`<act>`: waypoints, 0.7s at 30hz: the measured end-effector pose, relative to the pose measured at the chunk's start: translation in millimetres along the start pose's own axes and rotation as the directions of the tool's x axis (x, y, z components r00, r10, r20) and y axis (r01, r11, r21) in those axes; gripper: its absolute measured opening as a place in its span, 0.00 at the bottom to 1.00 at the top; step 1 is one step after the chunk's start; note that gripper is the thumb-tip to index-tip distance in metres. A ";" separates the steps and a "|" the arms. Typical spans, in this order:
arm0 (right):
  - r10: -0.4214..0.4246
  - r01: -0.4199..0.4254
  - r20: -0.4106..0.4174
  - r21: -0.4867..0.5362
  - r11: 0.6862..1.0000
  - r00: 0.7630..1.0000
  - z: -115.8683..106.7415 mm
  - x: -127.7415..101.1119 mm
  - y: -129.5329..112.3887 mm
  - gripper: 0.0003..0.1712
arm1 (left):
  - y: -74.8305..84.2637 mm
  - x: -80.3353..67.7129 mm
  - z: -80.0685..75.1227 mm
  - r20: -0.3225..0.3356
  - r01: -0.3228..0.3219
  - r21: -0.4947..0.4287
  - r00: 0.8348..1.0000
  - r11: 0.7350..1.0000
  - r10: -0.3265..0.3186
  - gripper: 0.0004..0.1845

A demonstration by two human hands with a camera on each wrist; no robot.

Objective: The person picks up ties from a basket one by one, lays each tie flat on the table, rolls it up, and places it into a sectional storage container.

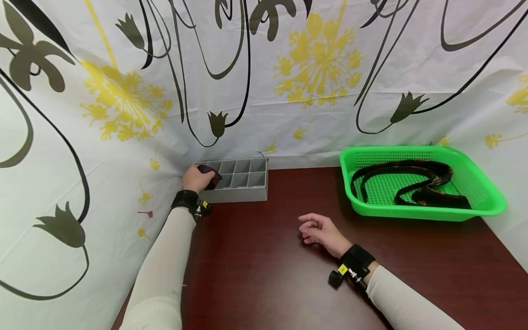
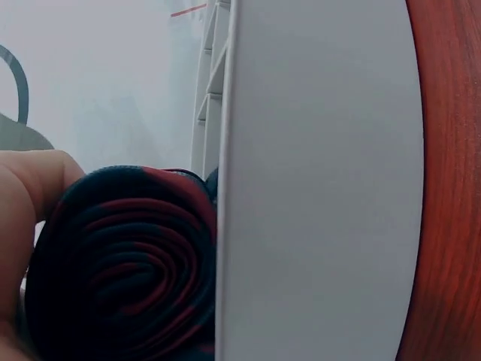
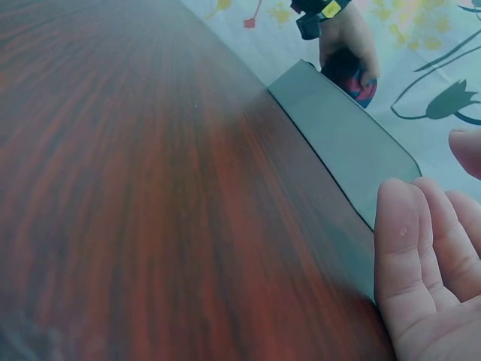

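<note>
— Where does the rolled tie (image 1: 210, 176) stand?

— At the left-hand end of the grey divider box (image 1: 241, 190), in the middle-left of the head view. The left hand (image 1: 197, 178) has its fingers curled round the roll and holds it at the near-left compartment — partly down in it, I judge, though the hand hides the bottom of the roll, so I can't say it is seated.

— So how much is done?

— One dark red-and-navy roll is at the box; the other compartments look bare from the head view. Two more ties (image 1: 412, 181), unrolled, lie in the green basket (image 1: 486, 208) at the right of the frame, well apart from the box. Most of the work looks left.

— And the other hand?

— The right hand (image 1: 323, 231) rests low over the dark wooden table (image 1: 255, 275), lower centre, fingers relaxed and loosely bent, holding nothing.

— What do the wrist views add?

— The left wrist view shows the roll end-on (image 2: 124, 267) — a tight spiral of layers pressed against the box's pale outer wall (image 2: 316, 188), which the head view can't resolve. The right wrist view catches the box (image 3: 342, 135) from the side in the upper right, with the left hand (image 3: 349, 37) over the roll (image 3: 349, 79) beyond it, and its own fingers (image 3: 409, 256) slack in the lower right. Neither shows the basket.
</note>
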State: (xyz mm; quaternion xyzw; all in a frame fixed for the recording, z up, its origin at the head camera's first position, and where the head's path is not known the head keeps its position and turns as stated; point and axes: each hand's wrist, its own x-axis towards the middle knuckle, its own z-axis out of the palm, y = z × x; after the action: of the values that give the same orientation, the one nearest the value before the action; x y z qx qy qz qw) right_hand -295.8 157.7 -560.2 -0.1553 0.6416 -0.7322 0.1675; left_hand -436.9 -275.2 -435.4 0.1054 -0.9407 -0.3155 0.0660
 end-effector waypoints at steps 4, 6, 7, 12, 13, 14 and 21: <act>-0.003 0.003 -0.004 -0.010 1.000 1.000 0.0 0.3 -0.2 0.32 | -2.0 2.2 -1.2 0.012 0.009 -0.038 1.000 0.999 -0.009 0.38; -0.003 0.002 -0.005 -0.010 1.000 1.000 0.0 0.2 -0.1 0.32 | -3.1 2.3 -1.2 0.016 0.013 -0.057 1.000 0.998 -0.012 0.37; -0.003 0.003 -0.004 -0.010 1.000 1.000 -0.1 0.2 -0.2 0.32 | -3.5 2.3 -1.1 0.016 0.015 -0.065 1.000 0.998 -0.014 0.37; -0.012 0.012 -0.005 -0.013 1.000 1.000 -1.2 -0.3 0.7 0.32 | -4.9 6.0 0.9 0.031 0.022 -0.049 0.999 0.999 -0.021 0.38; -0.014 0.014 -0.006 -0.017 1.000 1.000 -1.4 -0.6 0.7 0.32 | -5.3 7.2 1.2 0.035 0.025 -0.046 0.999 0.999 -0.023 0.38; -0.015 0.015 -0.008 -0.021 1.000 1.000 -1.5 -1.0 0.7 0.32 | -5.7 8.0 1.3 0.041 0.026 -0.049 0.999 0.998 -0.024 0.39; -0.015 0.015 -0.003 -0.050 0.999 1.000 0.6 -0.5 -1.2 0.31 | -10.2 12.6 -2.8 0.044 0.047 -0.003 0.998 0.999 -0.047 0.38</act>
State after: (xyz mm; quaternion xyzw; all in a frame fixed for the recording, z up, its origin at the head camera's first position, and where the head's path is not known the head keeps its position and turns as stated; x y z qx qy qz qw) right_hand -295.1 157.5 -558.9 -0.1631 0.6589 -0.7174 0.1569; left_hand -446.9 -287.8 -438.7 0.1204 -0.9385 -0.3213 0.0380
